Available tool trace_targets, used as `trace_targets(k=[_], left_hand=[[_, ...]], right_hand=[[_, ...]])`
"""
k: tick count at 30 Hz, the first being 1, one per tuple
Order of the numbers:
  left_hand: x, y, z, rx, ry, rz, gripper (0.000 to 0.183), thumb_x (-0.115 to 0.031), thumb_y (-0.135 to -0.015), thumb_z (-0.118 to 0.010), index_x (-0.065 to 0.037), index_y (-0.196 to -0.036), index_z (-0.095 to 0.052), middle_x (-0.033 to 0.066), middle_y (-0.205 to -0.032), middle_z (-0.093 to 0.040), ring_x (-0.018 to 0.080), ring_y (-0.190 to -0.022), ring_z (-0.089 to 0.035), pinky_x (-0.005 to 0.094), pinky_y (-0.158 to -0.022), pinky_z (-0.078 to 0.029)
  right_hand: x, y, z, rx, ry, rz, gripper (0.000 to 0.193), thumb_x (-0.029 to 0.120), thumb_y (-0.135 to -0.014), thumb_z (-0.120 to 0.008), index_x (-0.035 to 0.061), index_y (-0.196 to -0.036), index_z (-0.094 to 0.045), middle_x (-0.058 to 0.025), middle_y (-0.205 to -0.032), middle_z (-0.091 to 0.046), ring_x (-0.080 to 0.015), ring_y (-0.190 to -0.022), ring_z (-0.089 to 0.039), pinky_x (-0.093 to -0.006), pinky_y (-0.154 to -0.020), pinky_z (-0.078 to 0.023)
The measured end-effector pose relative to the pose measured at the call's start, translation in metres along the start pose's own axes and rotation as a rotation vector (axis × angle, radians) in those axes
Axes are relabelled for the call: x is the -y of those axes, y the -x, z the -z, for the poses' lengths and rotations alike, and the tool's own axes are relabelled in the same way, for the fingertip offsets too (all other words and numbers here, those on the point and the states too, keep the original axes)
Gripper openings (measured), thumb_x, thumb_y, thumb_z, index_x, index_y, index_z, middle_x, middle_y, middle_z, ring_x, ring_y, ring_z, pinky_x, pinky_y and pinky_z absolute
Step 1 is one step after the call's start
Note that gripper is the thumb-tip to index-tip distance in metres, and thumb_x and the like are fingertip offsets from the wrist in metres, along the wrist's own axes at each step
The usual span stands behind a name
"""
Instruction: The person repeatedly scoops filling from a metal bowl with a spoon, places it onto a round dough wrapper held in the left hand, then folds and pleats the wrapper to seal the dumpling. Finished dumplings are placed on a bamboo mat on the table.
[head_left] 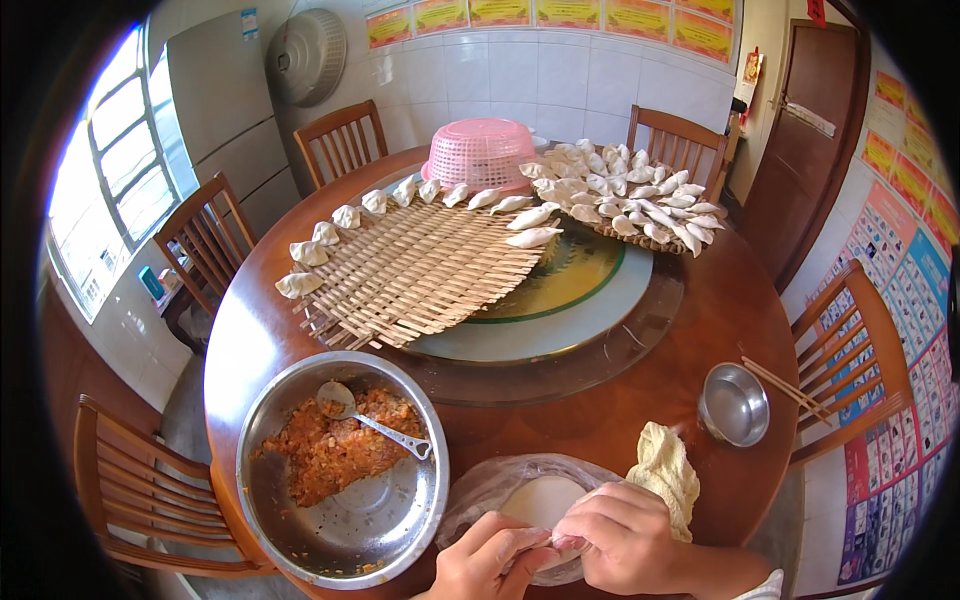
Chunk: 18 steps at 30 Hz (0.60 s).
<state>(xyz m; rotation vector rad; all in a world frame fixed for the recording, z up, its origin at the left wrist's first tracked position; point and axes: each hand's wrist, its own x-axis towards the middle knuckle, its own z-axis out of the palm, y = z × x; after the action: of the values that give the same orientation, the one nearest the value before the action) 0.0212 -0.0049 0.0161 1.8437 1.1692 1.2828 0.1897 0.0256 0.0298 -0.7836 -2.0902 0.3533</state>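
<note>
Near the table's front edge, my left hand [490, 560] and my right hand [625, 535] meet with fingertips pinched together. Between them is a bit of pale dough, seemingly the edge of a dumpling wrapper; the fingers hide most of it. Just beneath and beyond lie round white dumpling wrappers [540, 500] in a clear plastic bag [475, 483]. Left of my hands stands a wide steel bowl [405, 510] with orange-red minced filling [335, 450]. A slotted-handled metal spoon [375, 425] rests in the filling. A crumpled pale yellow cloth [664, 475] lies beyond my right hand.
A woven bamboo tray [420, 270], edged with folded dumplings [345, 217], overlaps the glass turntable [590, 320]. Farther right, another tray is heaped with dumplings [625, 190] beside a pink basket [480, 150]. A small steel bowl [735, 405] and chopsticks [785, 388] sit at right. Wooden chairs [860, 350] surround the table.
</note>
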Motion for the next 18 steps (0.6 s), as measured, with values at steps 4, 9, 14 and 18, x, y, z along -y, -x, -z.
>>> trace_targets(k=[4,9,14,18], left_hand=[[0.005,-0.002,0.007,-0.031,0.091,-0.010,0.013,0.007,-0.076,-0.061,0.001,-0.087,-0.060,0.0095,-0.077,-0.054,0.0160,-0.064,-0.053,0.0251,-0.054,-0.041],[0.003,-0.005,0.011,-0.080,0.063,-0.154,0.015,0.004,-0.076,-0.063,0.002,-0.091,-0.061,0.0110,-0.081,-0.056,0.0182,-0.070,-0.054,0.0271,-0.059,-0.043],[0.001,-0.011,0.017,-0.018,-0.108,-0.304,0.026,-0.003,-0.072,-0.067,0.001,-0.096,-0.060,0.0141,-0.085,-0.055,0.0285,-0.072,-0.053,0.0358,-0.063,-0.044],[0.004,-0.011,0.021,0.113,-0.338,-0.405,0.019,-0.003,-0.071,-0.061,0.001,-0.090,-0.057,0.0168,-0.085,-0.052,0.0324,-0.073,-0.049,0.0390,-0.064,-0.042]], right_hand=[[0.001,-0.004,-0.003,0.040,-0.270,-0.173,0.030,0.012,-0.077,-0.063,-0.0022,-0.102,-0.055,-0.0151,-0.097,-0.058,-0.0257,-0.080,-0.060,-0.0335,-0.069,-0.049],[0.011,-0.005,0.000,0.188,-0.658,-0.561,0.057,0.021,-0.076,-0.071,-0.0023,-0.121,-0.045,-0.0185,-0.123,-0.046,-0.0239,-0.100,-0.057,-0.0307,-0.082,-0.047],[0.006,-0.004,-0.005,0.107,-0.633,-0.362,0.057,0.021,-0.076,-0.072,-0.0001,-0.122,-0.046,-0.0182,-0.124,-0.046,-0.0254,-0.106,-0.053,-0.0319,-0.084,-0.046],[0.003,-0.003,-0.002,0.261,-0.374,-0.252,0.054,0.019,-0.077,-0.070,0.0011,-0.122,-0.046,-0.0179,-0.120,-0.050,-0.0290,-0.110,-0.050,-0.0356,-0.089,-0.042]])
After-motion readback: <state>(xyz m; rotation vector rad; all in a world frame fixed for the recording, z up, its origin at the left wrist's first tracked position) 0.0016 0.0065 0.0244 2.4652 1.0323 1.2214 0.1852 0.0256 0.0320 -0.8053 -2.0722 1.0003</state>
